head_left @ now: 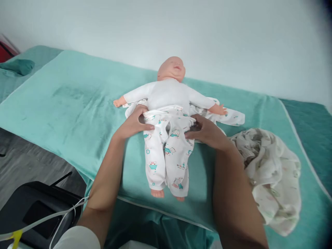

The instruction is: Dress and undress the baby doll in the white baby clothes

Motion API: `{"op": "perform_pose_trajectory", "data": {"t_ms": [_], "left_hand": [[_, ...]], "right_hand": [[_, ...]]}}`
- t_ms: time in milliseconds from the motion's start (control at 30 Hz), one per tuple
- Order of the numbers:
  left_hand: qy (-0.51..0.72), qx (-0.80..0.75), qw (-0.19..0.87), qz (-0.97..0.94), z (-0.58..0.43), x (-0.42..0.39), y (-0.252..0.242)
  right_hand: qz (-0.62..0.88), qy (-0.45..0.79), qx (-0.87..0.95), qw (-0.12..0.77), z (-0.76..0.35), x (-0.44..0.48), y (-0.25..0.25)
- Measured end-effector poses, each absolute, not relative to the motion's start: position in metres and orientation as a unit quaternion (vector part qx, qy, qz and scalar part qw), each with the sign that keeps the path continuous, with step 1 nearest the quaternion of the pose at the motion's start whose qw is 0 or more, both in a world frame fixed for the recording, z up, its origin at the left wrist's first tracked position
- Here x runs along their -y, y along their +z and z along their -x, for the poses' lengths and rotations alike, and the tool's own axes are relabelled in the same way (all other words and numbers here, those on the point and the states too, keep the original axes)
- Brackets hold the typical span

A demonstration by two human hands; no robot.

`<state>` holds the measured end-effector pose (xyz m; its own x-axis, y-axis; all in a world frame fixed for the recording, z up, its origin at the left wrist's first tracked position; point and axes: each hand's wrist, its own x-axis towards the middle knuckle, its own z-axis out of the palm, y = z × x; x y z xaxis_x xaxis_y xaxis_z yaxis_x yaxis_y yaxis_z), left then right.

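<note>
A baby doll [168, 93] lies on its back on a teal towel [67, 103], head toward the wall, arms out. It wears a white top and a white printed onesie [166, 152] drawn up over its legs to the waist. My left hand [135, 122] grips the onesie's upper edge at the doll's right hip, fingers curled. My right hand [204, 131] pinches the same edge at the other hip. The garment's loose sleeve [230, 117] lies spread under the doll's left arm.
A crumpled pale printed cloth [272, 173] lies on the towel to the right of my forearm. A black bin-like object [33, 211] with white cords stands at lower left on the grey floor. A folded dark-green cloth [18, 66] sits at far left. White wall behind.
</note>
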<state>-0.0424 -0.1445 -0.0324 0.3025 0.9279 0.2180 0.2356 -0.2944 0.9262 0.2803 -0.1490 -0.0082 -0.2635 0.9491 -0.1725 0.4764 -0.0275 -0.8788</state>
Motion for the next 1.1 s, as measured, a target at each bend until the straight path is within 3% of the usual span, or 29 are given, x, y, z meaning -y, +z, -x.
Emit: {"op": "perform_pose_trajectory", "data": {"t_ms": [300,533,700,833,1100], "left_hand": [[0.485,-0.436,0.352,-0.672,0.027,0.148,-0.036],[0.549,-0.514,0.169,-0.636,0.02,0.148,-0.04],[0.543,-0.557,0.172,-0.605,0.017,0.149,-0.04],[0.497,-0.544,0.249,-0.629,0.019,0.149,-0.036],[0.437,-0.485,0.369,-0.662,0.034,0.169,-0.028]], "right_hand": [[0.55,0.388,0.672,0.308,-0.264,0.159,0.0],[0.548,0.18,0.699,0.423,-0.245,0.164,-0.011],[0.575,0.089,0.683,0.442,-0.237,0.165,-0.016],[0.588,0.195,0.671,0.408,-0.245,0.161,-0.014],[0.528,0.482,0.656,0.242,-0.27,0.169,0.0]]}}
